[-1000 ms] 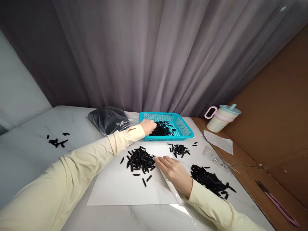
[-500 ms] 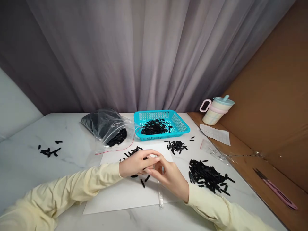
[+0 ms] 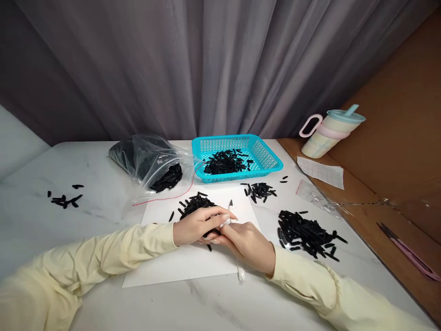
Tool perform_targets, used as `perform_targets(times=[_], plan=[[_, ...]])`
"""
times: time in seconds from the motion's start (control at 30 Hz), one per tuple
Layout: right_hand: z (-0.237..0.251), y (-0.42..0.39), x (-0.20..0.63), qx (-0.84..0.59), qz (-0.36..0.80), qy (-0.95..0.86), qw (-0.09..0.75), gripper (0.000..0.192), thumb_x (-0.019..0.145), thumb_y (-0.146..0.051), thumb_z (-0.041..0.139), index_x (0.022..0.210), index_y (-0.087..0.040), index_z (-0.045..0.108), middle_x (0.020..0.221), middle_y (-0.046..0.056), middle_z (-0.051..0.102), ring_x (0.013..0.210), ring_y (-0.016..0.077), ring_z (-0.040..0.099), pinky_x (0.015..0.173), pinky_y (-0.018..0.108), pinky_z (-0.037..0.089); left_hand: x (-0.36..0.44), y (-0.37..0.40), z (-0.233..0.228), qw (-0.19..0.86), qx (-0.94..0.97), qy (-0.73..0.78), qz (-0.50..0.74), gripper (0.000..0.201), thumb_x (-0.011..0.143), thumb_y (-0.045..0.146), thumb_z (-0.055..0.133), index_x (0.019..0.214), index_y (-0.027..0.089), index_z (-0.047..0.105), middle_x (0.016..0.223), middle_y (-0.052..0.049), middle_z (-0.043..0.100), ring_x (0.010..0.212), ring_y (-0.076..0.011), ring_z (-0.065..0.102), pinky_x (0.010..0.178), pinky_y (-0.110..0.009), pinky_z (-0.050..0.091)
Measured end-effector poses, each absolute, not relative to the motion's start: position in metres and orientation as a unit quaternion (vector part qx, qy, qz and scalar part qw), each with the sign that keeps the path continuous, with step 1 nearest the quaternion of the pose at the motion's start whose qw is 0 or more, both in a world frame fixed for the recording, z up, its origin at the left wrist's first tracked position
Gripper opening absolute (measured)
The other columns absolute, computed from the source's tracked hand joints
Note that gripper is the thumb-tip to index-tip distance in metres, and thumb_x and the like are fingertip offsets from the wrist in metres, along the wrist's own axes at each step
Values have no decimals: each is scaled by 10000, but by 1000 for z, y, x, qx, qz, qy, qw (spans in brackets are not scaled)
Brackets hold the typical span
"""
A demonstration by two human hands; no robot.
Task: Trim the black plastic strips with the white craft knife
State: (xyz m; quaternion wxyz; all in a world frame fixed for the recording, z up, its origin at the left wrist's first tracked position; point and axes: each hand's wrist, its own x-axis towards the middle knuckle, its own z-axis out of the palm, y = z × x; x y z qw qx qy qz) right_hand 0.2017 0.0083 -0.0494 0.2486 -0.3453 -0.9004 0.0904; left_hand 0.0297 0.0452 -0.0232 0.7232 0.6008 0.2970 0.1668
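head view, left hand (image 3: 195,226): grip curled over the black strips (image 3: 195,207) on the white sheet (image 3: 179,262); what it pinches, cannot tell.
right hand (image 3: 248,242): grip closed on a narrow clear sleeve (image 3: 230,212).
risk: sleeve likely slips or buckles between the touching hands; strips could scatter over the worktop (image 3: 103,207).

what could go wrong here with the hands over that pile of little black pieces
1. The left hand and right hand meet over the small black pieces on the white paper sheet; a sweep could scatter them across the marble table.
2. The narrow clear plastic sleeve at the right hand looks flimsy and might slip or spill.
3. The open clear zip bag lies beside the paper, so pieces might mix.
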Motion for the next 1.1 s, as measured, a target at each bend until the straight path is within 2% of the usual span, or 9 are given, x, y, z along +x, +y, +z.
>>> perform_targets(times=[0.17, 0.27, 0.37, 0.5, 0.57, 0.77, 0.97, 1.1], plan=[[-49, 8, 202, -282, -35, -917, 280, 439, 993, -296, 273, 652, -158, 512, 508, -5, 553, 441, 104, 479, 435, 259, 259, 27, 43, -28, 694, 627, 298, 192, 448, 830, 532, 471, 995, 124, 559, 450, 88, 345, 385, -50, 282, 369, -173, 221], [-47, 7, 202, -262, -77, -911, 309, 439, 977, -258, 338, 568, -164, 464, 438, -26, 468, 400, 98, 404, 423, 269, 218, 24, 42, -31, 671, 628, 313, 239, 392, 842, 507, 461, 849, 126, 553, 431, 96, 336, 367, -44, 272, 370, -173, 230], [-46, 7, 203, -270, -69, -905, 322, 419, 962, -233, 371, 553, -168, 440, 427, -36, 437, 391, 89, 370, 424, 258, 218, 19, 42, -34, 612, 671, 316, 275, 341, 852, 443, 473, 721, 136, 539, 427, 88, 359, 380, -46, 312, 400, -178, 287], [-48, 8, 205, -286, -31, -898, 332, 400, 954, -236, 357, 571, -172, 450, 422, -40, 423, 380, 87, 343, 413, 247, 224, 15, 41, -36, 496, 766, 279, 298, 200, 819, 300, 555, 716, 131, 581, 544, 28, 532, 506, -70, 463, 505, -186, 377], [-49, 8, 205, -288, -19, -894, 342, 394, 949, -234, 362, 571, -171, 456, 420, -40, 419, 376, 89, 331, 406, 249, 225, 15, 40, -36, 464, 784, 267, 314, 160, 819, 250, 555, 719, 130, 589, 592, 11, 573, 543, -74, 489, 531, -183, 392], [-48, 8, 204, -295, -16, -885, 359, 377, 938, -233, 406, 572, -169, 472, 420, -42, 416, 380, 90, 338, 411, 247, 245, 16, 36, -33, 492, 766, 271, 315, 168, 848, 229, 512, 730, 130, 580, 471, 63, 449, 423, -48, 384, 427, -176, 322], [-47, 7, 204, -294, -2, -876, 381, 289, 926, -240, 449, 667, -142, 530, 434, -43, 437, 389, 90, 357, 415, 236, 267, 18, 33, -31, 531, 721, 296, 332, 205, 843, 287, 532, 715, 134, 582, 471, 64, 433, 435, -51, 379, 429, -180, 315], [-46, 7, 205, -291, -4, -875, 387, 250, 925, -210, 455, 694, -146, 524, 439, -53, 420, 390, 85, 352, 418, 232, 263, 17, 34, -32, 522, 729, 288, 335, 203, 847, 270, 524, 705, 137, 580, 469, 67, 427, 431, -49, 372, 431, -174, 326]])
